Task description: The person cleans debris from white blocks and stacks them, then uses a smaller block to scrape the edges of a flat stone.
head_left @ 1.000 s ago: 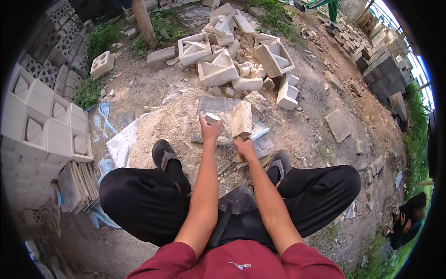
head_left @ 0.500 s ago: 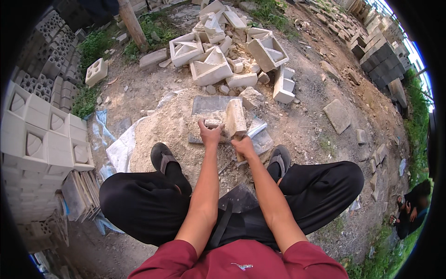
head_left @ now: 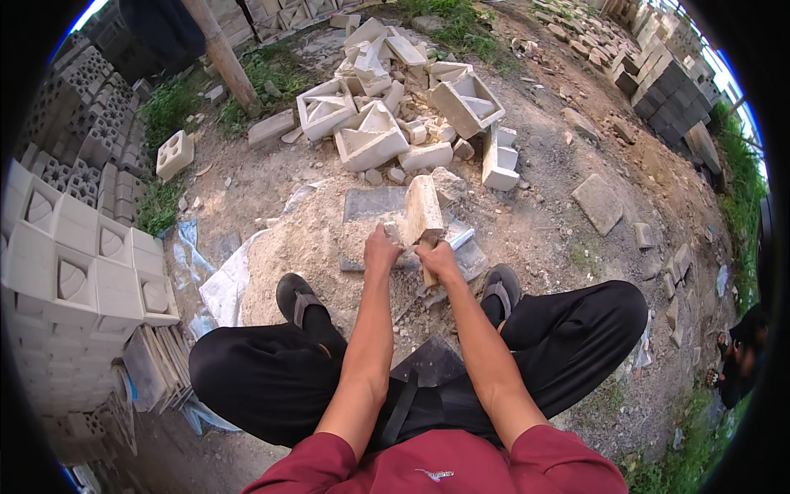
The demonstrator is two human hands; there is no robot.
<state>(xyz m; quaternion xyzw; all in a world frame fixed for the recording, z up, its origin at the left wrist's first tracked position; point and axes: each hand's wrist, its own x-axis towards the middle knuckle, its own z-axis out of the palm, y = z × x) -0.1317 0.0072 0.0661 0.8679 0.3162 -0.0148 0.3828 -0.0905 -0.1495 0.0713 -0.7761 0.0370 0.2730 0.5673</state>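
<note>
Both arms reach forward between my knees. My right hand [head_left: 437, 259] is closed round the short handle of a wooden mallet [head_left: 423, 207], its pale, dusty block-shaped head standing upright beyond my fingers. Just left of it, my left hand [head_left: 381, 249] grips a small pale chunk of broken block [head_left: 396, 230], partly hidden by the fingers. The mallet head is close beside this chunk; I cannot tell whether they touch. Under the hands lies a dark flat slab [head_left: 372, 203], dusted with pale crumbs.
A mound of pale crushed material [head_left: 284, 239] spreads left of the slab. Broken pale blocks [head_left: 374, 136] are heaped ahead. Stacked decorative blocks [head_left: 115, 284] rise at left, beside leaning boards [head_left: 158, 362]. A wooden post [head_left: 220, 53] stands far left. Another person [head_left: 745, 354] is at the right edge.
The view has shifted slightly. My left hand has turned, so its fingers now cover more of the chunk. The right hand keeps its grip on the mallet, close to the left hand.
</note>
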